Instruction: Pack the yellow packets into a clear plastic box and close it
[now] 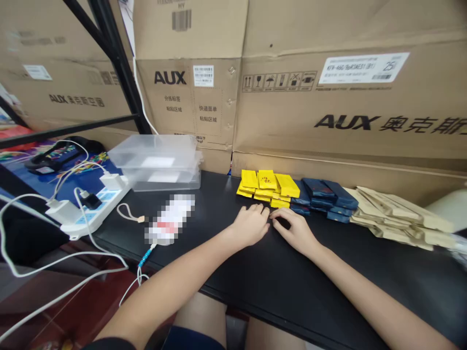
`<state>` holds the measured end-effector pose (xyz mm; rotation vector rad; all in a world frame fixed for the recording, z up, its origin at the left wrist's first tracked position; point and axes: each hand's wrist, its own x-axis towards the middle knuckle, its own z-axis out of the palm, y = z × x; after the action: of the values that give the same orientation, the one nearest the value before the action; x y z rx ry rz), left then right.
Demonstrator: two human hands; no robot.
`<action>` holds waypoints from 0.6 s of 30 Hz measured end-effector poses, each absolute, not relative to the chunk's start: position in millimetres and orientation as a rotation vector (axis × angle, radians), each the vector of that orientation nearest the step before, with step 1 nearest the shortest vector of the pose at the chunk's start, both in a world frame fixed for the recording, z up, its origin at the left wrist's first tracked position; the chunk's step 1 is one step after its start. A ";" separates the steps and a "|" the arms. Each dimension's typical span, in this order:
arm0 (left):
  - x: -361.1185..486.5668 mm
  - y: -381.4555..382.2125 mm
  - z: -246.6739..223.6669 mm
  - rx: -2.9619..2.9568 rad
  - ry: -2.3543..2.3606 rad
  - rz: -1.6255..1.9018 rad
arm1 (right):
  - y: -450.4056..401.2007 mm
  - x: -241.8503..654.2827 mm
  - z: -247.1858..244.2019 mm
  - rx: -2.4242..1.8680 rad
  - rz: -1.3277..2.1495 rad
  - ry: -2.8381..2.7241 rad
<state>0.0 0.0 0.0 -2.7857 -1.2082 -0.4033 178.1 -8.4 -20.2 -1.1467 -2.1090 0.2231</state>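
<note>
My left hand [251,226] rests on the black table [226,262], its fingers loosely bent and slightly apart, with nothing seen in it. Close beside it, my right hand [294,228] has a dark gap between thumb and forefinger and appears to hold nothing. The fingertips of both hands are near the front of the stacked yellow packets [266,180]; whether they touch them I cannot tell. To the right of these stand piled dark blue packets [324,192], then stacked beige paper packets [390,209].
Large AUX cardboard boxes [350,102] wall off the back. Clear plastic boxes [164,180] stand at the back left. A blurred-out phone-like object [170,218] lies on a cable, near a white power strip [97,214] with chargers. A black metal frame [116,53] rises at left.
</note>
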 end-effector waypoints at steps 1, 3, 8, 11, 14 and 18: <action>-0.4 0.6 2.2 -2.784 -1.198 -0.412 | -8.1 178.3 -20.4 -1.148 0.222 -2.109; -1.8 2.5 7.2 -2.769 -1.189 -0.450 | -7.5 178.5 -20.7 -1.150 0.223 -2.111; -6.4 8.5 14.8 -2.697 -1.198 -0.655 | -6.3 178.8 -21.5 -1.145 0.217 -2.106; -8.3 9.9 15.1 -2.695 -1.183 -0.717 | -6.2 178.7 -21.8 -1.136 0.210 -2.109; -11.7 15.1 16.8 -2.731 -1.202 -0.951 | -6.0 178.5 -22.3 -1.137 0.210 -2.106; -24.1 35.6 26.6 -2.682 -1.433 -1.919 | -4.5 178.8 -24.2 -1.144 0.201 -2.107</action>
<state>-24.1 35.6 26.6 -2.6819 -1.4331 -1.9195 178.8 -4.5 -24.2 -1.1441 -2.1066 0.2013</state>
